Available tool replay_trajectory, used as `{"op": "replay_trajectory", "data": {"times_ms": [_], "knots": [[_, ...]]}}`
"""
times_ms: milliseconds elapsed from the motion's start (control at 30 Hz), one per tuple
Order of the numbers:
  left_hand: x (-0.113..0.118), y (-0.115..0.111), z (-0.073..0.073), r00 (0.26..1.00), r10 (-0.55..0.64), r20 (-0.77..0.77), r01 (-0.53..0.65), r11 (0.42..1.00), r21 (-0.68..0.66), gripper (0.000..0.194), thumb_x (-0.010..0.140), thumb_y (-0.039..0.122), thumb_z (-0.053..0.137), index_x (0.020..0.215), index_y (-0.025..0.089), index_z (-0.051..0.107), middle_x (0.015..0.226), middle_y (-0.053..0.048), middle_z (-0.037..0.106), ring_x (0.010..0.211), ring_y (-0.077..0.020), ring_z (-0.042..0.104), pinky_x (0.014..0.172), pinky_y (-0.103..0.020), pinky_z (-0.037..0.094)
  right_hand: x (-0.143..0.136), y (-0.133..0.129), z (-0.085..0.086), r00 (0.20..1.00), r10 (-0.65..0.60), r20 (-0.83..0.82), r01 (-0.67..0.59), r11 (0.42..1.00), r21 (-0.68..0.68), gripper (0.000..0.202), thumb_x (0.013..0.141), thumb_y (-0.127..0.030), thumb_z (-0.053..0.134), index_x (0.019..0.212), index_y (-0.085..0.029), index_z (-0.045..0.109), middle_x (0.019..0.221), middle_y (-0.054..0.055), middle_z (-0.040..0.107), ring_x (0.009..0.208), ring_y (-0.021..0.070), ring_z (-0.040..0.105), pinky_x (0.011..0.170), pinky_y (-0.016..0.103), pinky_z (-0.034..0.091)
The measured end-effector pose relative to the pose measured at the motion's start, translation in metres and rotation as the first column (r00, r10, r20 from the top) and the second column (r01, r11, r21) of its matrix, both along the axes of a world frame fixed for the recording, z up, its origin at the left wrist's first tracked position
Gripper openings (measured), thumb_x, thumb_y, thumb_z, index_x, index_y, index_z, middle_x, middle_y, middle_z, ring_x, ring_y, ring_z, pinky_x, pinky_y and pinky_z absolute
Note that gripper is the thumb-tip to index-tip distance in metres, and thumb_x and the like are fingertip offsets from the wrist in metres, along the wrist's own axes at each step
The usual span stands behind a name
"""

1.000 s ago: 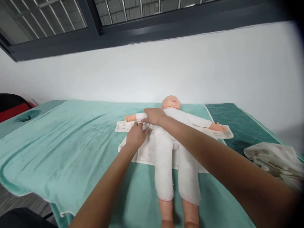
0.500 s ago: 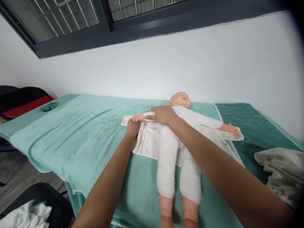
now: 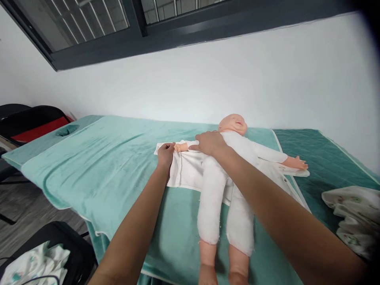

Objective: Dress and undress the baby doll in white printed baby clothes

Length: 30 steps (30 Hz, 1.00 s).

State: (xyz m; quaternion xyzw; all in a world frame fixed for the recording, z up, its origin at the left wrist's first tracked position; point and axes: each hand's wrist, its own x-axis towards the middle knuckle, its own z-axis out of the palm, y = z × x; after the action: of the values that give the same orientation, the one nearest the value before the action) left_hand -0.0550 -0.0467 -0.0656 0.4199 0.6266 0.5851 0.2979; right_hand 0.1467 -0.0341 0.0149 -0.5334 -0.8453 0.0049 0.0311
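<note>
A baby doll (image 3: 239,146) with a white cloth body lies on its back, head toward the wall. Beneath it a white garment (image 3: 188,170) is spread open, its sleeves out to both sides. My left hand (image 3: 166,154) is closed on the garment by the left sleeve, beside the doll's small hand. My right hand (image 3: 209,142) is wrapped round the doll's upper arm on that side, near the shoulder. The doll's other arm stretches out to the right over the other sleeve.
A green cover (image 3: 89,158) lies over the table against the wall. Crumpled patterned cloth (image 3: 353,213) sits at the right. More cloth (image 3: 37,263) rests on a black chair (image 3: 73,245) at lower left. Black and red chairs (image 3: 41,126) stand farther left.
The view has shifted slightly, moving the doll rightward in the picture. My left hand has moved off the doll's small hand to the garment edge just left of it. My right hand stays on the arm.
</note>
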Motion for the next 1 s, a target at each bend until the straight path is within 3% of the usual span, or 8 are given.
{"op": "replay_trajectory", "data": {"times_ms": [200,400,500,567,700,800,900,1000], "knots": [[0.014,-0.011,0.005,0.985,0.032,-0.172,-0.02,0.997,0.073,0.019,0.08,0.038,0.064,0.076,0.019,0.062,0.075,0.0,0.065,0.075,-0.0143,0.056,0.073,-0.027,0.042,-0.003,0.003,-0.006,0.998,-0.051,0.043,0.052,0.998,-0.019,0.049,0.086,-0.062,0.053,0.103,-0.019,0.069,0.102,0.014,0.073,0.101,0.031,0.063,0.091,0.044,0.036],[0.028,-0.022,0.007,0.867,-0.113,-0.486,0.194,0.974,0.119,0.017,0.089,0.037,0.055,0.088,0.022,0.064,0.082,-0.001,0.068,0.078,-0.0158,0.061,0.075,-0.029,0.045,-0.016,0.005,-0.017,0.998,-0.063,-0.003,0.063,0.996,0.07,0.058,0.093,-0.064,0.041,0.11,-0.015,0.067,0.108,0.018,0.07,0.108,0.0326,0.06,0.092,0.046,0.036],[0.026,-0.021,0.006,0.82,0.052,-0.57,0.06,0.983,0.175,0.019,0.092,0.033,0.049,0.1,0.022,0.062,0.096,-0.004,0.068,0.089,-0.0179,0.062,0.082,-0.031,0.047,-0.021,0.01,-0.02,0.997,-0.073,-0.031,0.075,0.995,0.066,0.057,0.094,-0.062,0.039,0.114,-0.015,0.064,0.113,0.019,0.069,0.11,0.0323,0.06,0.092,0.046,0.036],[0.025,-0.021,0.005,0.747,0.142,-0.65,-0.053,0.987,0.155,0.02,0.091,0.031,0.05,0.105,0.021,0.061,0.104,-0.008,0.066,0.097,-0.0211,0.062,0.086,-0.034,0.047,-0.023,0.013,-0.023,0.996,-0.078,-0.036,0.08,0.996,0.049,0.056,0.095,-0.062,0.039,0.114,-0.015,0.064,0.115,0.019,0.068,0.11,0.0322,0.06,0.093,0.046,0.037],[0.028,-0.031,0.003,0.557,0.132,-0.82,-0.19,0.981,0.028,0.027,0.089,0.039,0.054,0.105,0.019,0.063,0.116,-0.015,0.062,0.113,-0.0318,0.055,0.092,-0.043,0.045,-0.023,0.014,-0.023,0.996,-0.061,-0.059,0.064,0.997,0.044,0.057,0.095,-0.062,0.039,0.114,-0.014,0.064,0.114,0.019,0.067,0.109,0.0333,0.06,0.093,0.048,0.038],[0.033,-0.046,0.001,0.476,0.125,-0.87,-0.227,0.974,0.016,0.035,0.09,0.044,0.052,0.109,0.017,0.062,0.119,-0.018,0.059,0.116,-0.0371,0.053,0.091,-0.048,0.044,-0.018,0.006,-0.013,0.995,-0.001,-0.097,0.009,0.997,0.082,0.051,0.097,-0.055,0.038,0.117,-0.015,0.062,0.117,0.018,0.066,0.112,0.0317,0.058,0.094,0.045,0.039],[0.033,-0.056,0.0,0.485,0.105,-0.868,-0.225,0.974,-0.007,0.032,0.09,0.044,0.052,0.103,0.017,0.063,0.116,-0.019,0.06,0.114,-0.0391,0.052,0.089,-0.05,0.043,-0.001,-0.009,0.004,0.971,0.076,-0.229,-0.034,0.983,0.182,0.041,0.1,-0.046,0.036,0.123,-0.019,0.057,0.125,0.013,0.062,0.115,0.0265,0.055,0.092,0.039,0.041],[0.029,-0.057,0.002,0.576,0.121,-0.808,-0.142,0.989,0.047,0.02,0.089,0.037,0.053,0.092,0.019,0.062,0.107,-0.015,0.063,0.108,-0.0339,0.054,0.09,-0.046,0.043,0.034,-0.027,0.01,0.84,0.097,-0.534,0.107,0.935,0.337,0.036,0.1,-0.042,0.036,0.12,-0.02,0.057,0.123,0.011,0.062,0.112,0.0236,0.057,0.089,0.034,0.043]]}}
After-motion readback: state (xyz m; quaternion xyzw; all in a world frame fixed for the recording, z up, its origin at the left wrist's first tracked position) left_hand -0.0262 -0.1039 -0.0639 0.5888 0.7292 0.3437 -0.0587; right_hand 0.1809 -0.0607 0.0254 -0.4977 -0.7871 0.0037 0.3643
